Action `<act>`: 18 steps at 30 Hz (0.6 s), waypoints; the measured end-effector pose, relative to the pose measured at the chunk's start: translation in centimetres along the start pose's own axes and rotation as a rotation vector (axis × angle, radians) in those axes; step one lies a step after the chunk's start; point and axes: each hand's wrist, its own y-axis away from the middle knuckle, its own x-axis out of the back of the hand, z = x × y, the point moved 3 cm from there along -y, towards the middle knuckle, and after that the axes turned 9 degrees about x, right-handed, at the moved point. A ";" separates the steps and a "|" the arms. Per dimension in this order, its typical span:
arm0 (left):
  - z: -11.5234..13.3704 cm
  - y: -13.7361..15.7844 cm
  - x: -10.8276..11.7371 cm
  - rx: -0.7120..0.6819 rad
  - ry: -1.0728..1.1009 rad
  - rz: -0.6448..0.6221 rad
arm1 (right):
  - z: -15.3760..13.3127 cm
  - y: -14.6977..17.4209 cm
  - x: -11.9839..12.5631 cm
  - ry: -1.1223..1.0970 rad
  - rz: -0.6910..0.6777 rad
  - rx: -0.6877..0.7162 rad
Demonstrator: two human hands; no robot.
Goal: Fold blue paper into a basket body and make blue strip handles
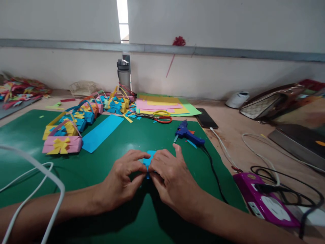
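Note:
Between my hands is a small piece of blue paper [151, 155], mostly covered by my fingers, so its exact shape is hidden. My left hand [128, 174] pinches its left side with thumb and forefinger. From the other side, my right hand [169, 176] grips it with bent fingers, the thumb low near the left fingertips. Both hands are just above the green mat [101, 176]. A flat blue paper strip [103, 134] lies to the left beyond them. Close by at the left stands a pink paper basket [62, 144] with a yellow bow.
A blue glue gun [189, 133] lies right of my hands, its cord trailing forward. Scissors [162, 117] and stacked coloured paper [165, 103] are behind. Several paper baskets [86, 113] line the left. A purple power strip [266, 200], phone [207, 118] and white cable [57, 183] flank the mat.

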 end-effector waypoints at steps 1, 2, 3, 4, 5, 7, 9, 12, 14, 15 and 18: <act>0.0 0.0 0.0 0.001 0.005 -0.001 | 0.0 0.0 0.1 0.004 0.001 0.001; 0.0 -0.1 0.0 0.005 0.011 0.000 | 0.1 0.0 0.2 0.003 0.002 0.001; 0.0 -0.1 0.1 0.010 0.015 0.003 | 0.2 0.0 0.3 -0.002 0.000 0.001; 0.0 -0.1 0.1 0.016 0.016 0.006 | 0.3 0.1 0.4 -0.006 -0.002 0.000; -0.1 -0.1 0.1 0.023 0.014 0.007 | 0.4 0.1 0.5 -0.009 -0.008 -0.004; -0.1 -0.2 0.2 0.034 0.012 0.006 | 0.8 0.3 0.7 -0.008 -0.026 -0.018; -0.2 -0.2 0.3 0.049 0.012 -0.005 | 1.2 0.4 0.9 -0.003 -0.050 -0.033; -0.3 -0.3 0.4 0.079 0.019 -0.021 | 1.6 0.4 1.2 -0.006 -0.084 -0.040; -0.4 -0.4 0.4 0.102 0.027 -0.033 | 1.7 0.4 1.4 -0.009 -0.097 -0.037; -0.4 -0.4 0.4 0.110 0.032 -0.040 | 1.7 0.4 1.4 -0.009 -0.101 -0.038; -0.5 -0.5 0.4 0.134 0.042 -0.053 | 1.8 0.4 1.5 -0.013 -0.111 -0.042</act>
